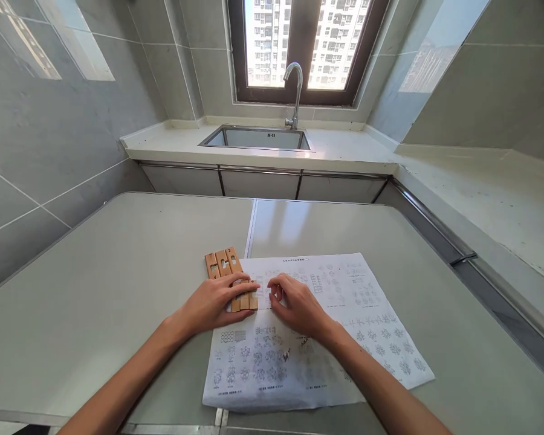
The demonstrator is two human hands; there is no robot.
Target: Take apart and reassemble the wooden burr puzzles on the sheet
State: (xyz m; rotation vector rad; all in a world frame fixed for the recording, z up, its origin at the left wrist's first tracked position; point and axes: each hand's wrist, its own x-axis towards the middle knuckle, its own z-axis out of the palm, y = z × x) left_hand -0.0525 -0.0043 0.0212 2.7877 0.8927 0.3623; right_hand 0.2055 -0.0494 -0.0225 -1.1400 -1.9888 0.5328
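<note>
A row of slotted wooden puzzle pieces [223, 261], with dark numbers marked on their ends, lies at the upper left corner of a printed sheet. My left hand [217, 300] is over them, its fingers across the top and its thumb along the near end, gripping the pieces and hiding their middle part. The printed sheet [317, 380] carries rows of small line diagrams and is spread flat under both hands. Just right of the pieces, my right hand [299, 304] hovers close over or rests on the sheet, fingers loosely curled. Nothing shows between its fingertips.
The sheet lies on a pale folding table [163, 241] with a seam down its middle. Beyond it, a counter [340, 142] holds a sink [263, 140] with a curved faucet [298, 90] below a window. Tiled walls [49, 133] flank the table's left side.
</note>
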